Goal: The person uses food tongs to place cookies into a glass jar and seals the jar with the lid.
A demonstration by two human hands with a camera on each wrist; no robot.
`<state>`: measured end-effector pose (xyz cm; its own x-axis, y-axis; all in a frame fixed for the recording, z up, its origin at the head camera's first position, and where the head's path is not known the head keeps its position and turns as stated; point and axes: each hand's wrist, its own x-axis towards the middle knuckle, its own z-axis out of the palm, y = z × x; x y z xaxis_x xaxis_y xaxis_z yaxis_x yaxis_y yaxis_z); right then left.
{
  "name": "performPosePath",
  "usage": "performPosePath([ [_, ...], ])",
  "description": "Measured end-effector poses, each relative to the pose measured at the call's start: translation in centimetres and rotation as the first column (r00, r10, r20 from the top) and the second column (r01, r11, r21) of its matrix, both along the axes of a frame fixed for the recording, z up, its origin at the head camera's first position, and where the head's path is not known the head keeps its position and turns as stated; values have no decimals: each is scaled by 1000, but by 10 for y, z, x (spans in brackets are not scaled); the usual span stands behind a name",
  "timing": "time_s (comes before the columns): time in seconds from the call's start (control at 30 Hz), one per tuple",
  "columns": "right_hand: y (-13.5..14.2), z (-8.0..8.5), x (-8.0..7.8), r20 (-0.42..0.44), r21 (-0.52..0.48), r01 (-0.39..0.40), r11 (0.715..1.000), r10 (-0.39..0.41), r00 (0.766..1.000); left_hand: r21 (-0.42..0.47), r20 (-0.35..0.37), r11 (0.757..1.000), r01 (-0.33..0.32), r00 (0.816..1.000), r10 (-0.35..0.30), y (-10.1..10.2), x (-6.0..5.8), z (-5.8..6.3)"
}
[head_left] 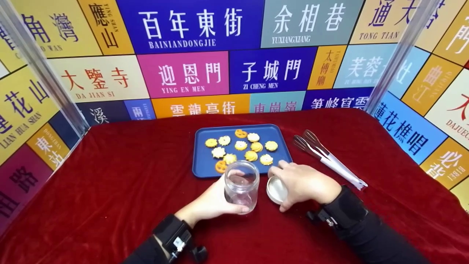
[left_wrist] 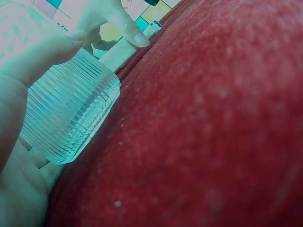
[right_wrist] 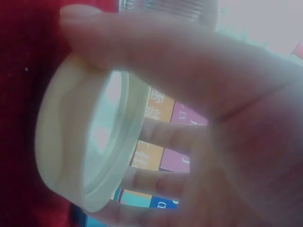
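A clear glass jar [head_left: 244,196] with ribbed sides stands in the grip of my left hand [head_left: 207,201], thumb in front and fingers behind; its mouth is uncovered. Beside it on the right, my right hand [head_left: 306,181] holds a pale round lid [head_left: 277,190] by the rim, apart from the jar. In the right wrist view the lid [right_wrist: 64,142] is tilted on edge, its hollow inside showing between thumb and fingers. The left wrist view shows the jar [left_wrist: 75,109] leaning across the picture, the lid partly hidden behind it.
Behind the jar lies a blue tray [head_left: 201,157] with several cookies [head_left: 251,156] and two pretzels [head_left: 221,167]. Tongs [head_left: 329,159] with dark heads and pale handles lie to its right. A red cloth [head_left: 128,176] covers the table; panels with lettering [head_left: 183,73] rise behind.
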<state>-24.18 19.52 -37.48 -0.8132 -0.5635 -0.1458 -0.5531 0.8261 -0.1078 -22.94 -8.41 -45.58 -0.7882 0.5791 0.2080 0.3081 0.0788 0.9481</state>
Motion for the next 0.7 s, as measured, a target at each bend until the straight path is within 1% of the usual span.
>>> performPosePath([
  [0.1,0,-3,-1,28,15,5,1000,-5,1000,-1,4,1000,-1,1000,1,0,0,0],
  [0.3,2,-5,-2,73,-4,-5,1000,6,997,-1,8,1000,0,1000,0,0,1,1],
  [0.57,2,-4,-2,89,-1,5,1000,-5,996,-9,0,1000,-4,1000,4,0,0,1],
  [0.7,5,-1,0,101,-25,-3,1000,6,995,-5,-9,1000,-1,1000,1,0,0,0],
])
